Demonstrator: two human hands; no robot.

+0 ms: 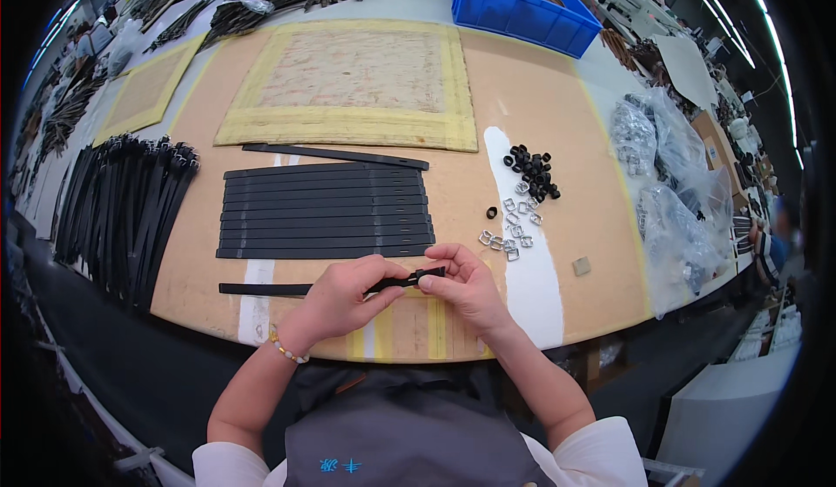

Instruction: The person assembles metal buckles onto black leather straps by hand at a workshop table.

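My left hand (pixel 348 295) and my right hand (pixel 466 285) meet at the near edge of the table, both pinching the right end of one black strap (pixel 261 289) that lies flat and runs off to the left. A small black loop sits on the strap's end between my fingertips. Just beyond my hands lies a neat row of several black straps (pixel 324 211). To the right of them are a pile of black loops (pixel 533 172) and a cluster of silver metal buckles (pixel 514 230).
A yellow-edged mat (pixel 348 125) covers the table's middle. A blue crate (pixel 521 12) stands at the back right, clear plastic bags (pixel 675 191) of parts at the right, and a thick bundle of finished black straps (pixel 122 208) hangs at the left edge.
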